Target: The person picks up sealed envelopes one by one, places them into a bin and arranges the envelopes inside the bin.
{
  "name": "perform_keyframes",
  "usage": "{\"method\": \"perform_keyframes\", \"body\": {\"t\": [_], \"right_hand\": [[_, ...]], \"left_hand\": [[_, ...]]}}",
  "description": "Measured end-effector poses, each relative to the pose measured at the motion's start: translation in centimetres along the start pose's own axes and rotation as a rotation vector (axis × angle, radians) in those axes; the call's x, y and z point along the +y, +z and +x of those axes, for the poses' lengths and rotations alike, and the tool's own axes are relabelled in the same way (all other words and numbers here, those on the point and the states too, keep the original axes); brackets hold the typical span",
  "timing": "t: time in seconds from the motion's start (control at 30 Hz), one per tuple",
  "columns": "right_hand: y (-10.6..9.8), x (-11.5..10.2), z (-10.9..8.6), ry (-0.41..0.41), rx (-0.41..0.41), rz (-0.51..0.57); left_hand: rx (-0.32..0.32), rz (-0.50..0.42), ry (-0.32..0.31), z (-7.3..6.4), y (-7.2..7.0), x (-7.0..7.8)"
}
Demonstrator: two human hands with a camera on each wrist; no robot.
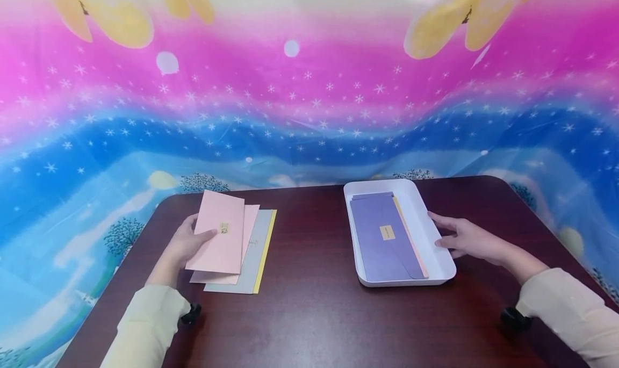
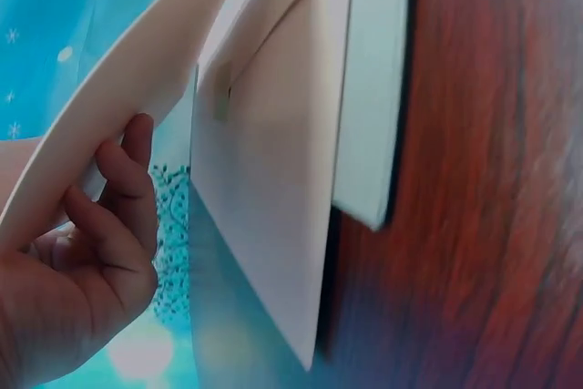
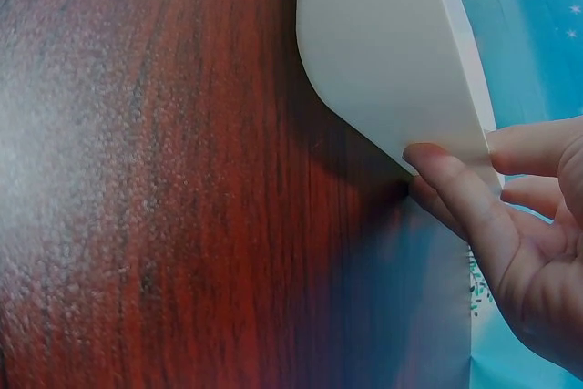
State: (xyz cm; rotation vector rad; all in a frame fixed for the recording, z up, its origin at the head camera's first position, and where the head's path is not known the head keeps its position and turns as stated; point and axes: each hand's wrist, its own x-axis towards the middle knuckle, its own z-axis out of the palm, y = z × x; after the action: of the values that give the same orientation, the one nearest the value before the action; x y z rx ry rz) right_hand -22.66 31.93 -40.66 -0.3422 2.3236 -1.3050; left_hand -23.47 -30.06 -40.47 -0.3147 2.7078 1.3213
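In the head view, my left hand (image 1: 191,238) grips a pink envelope (image 1: 222,250) with a small gold mark, thumb on its face; the left wrist view shows fingers curled behind it. Under it lies a second pink envelope (image 2: 273,179), over a grey envelope (image 1: 253,244) with a yellow edge (image 1: 267,251) showing beside it. On the right, my right hand (image 1: 469,240) touches the outer side of a white tray (image 1: 425,223) with extended fingers. Fingertips rest against the tray wall (image 3: 383,52) in the right wrist view. A purple envelope (image 1: 382,255) with a tan label tops the envelopes inside.
Both stacks are on a dark red-brown table (image 1: 309,314), the tray to the right of the loose envelopes. Pink and yellow edges show beside the purple envelope. A colourful printed cloth (image 1: 309,137) hangs behind the table.
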Motion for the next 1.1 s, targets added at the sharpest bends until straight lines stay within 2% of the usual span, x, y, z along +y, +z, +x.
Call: {"method": "perform_keyframes", "body": {"t": [0.13, 0.4, 0.5, 0.77, 1.1], "right_hand": [[-0.1, 0.1, -0.1, -0.008, -0.005, -0.006], [-0.1, 0.2, -0.1, -0.001, -0.002, -0.011], [-0.1, 0.2, 0.0, -0.006, -0.004, -0.006], [-0.1, 0.2, 0.0, -0.007, -0.011, 0.011], [0.0, 0.1, 0.0, 0.001, -0.006, 0.026]], "left_hand": [[0.003, -0.032, 0.017, -0.1, 0.9, 0.5], [-0.01, -0.225, 0.099, -0.3, 2.8, 2.2], [-0.024, -0.265, 0.116, -0.4, 3.5, 3.0], [-0.07, -0.353, 0.119, -0.9, 5.4, 5.0], [-0.155, -0.55, 0.108, -0.7, 7.5, 6.7]]}}
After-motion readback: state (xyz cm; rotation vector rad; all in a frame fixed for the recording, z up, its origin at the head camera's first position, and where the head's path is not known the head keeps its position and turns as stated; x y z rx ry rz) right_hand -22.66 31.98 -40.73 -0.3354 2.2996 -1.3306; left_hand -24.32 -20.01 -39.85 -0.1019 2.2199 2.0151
